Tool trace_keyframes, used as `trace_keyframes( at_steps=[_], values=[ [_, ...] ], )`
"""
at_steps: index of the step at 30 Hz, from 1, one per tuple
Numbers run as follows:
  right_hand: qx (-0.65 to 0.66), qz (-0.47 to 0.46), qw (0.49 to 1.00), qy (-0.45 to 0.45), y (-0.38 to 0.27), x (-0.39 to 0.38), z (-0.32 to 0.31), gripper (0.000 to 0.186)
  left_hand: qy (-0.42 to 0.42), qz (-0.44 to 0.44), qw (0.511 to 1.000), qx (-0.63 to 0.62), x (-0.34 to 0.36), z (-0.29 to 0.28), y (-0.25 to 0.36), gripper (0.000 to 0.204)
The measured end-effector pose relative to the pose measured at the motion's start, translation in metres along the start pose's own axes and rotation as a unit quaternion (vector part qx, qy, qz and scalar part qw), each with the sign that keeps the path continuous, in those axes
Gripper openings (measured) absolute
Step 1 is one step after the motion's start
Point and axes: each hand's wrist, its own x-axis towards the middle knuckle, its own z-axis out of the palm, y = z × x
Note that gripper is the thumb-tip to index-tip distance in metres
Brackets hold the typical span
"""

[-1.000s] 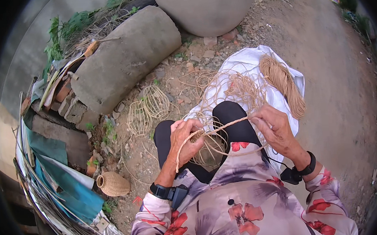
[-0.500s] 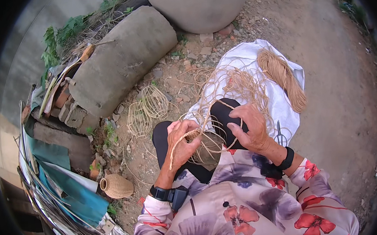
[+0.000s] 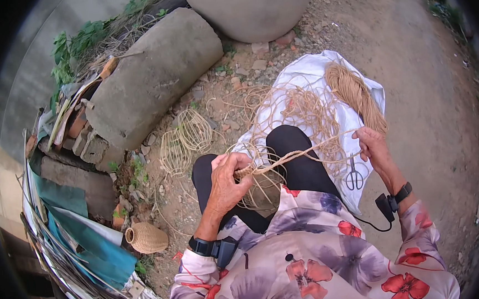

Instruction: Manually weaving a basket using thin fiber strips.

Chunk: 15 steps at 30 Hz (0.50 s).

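Observation:
My left hand (image 3: 228, 186) is closed on the braided neck (image 3: 243, 173) of a partly woven basket, whose thin pale ribs spread below it between my knees. A tan cord (image 3: 301, 152) stretches from that neck across my right thigh. At its far end my right hand (image 3: 373, 144) pinches the cord between thumb and fingers. Loose coils of the same cord (image 3: 311, 108) lie tangled on a white sack (image 3: 379, 91) beyond my knees. Black-handled scissors (image 3: 354, 177) rest on the sack, close to my right hand.
A thick hank of cord (image 3: 353, 91) lies on the sack's right side. Two bare basket frames (image 3: 195, 131) sit on the dirt to the left. Nearer stands a small woven vase (image 3: 147, 237). A concrete cylinder (image 3: 157, 80), a big round stone (image 3: 252, 9) and teal sheeting (image 3: 99, 245) border the spot.
My right hand has moved from beside my right knee out to the right, drawing the cord taut. The scissors are now uncovered. My left hand keeps its hold in about the same place.

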Motion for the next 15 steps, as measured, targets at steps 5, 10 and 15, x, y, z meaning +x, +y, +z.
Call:
trace_keyframes(
  at_steps=[5,10,15],
  values=[
    [0.166,0.07,0.958,0.224,0.026,0.011,-0.035,0.021,0.03,-0.02,0.999,-0.03,0.005,-0.002,0.004,0.019],
    [0.12,-0.006,0.993,0.015,-0.003,0.004,0.032,0.026,0.014,-0.049,0.998,0.029,0.008,0.003,0.008,0.017],
    [0.136,-0.113,0.965,-0.192,-0.04,-0.008,0.134,0.028,0.036,0.001,0.997,0.071,0.008,0.003,0.011,0.015]
  ],
)
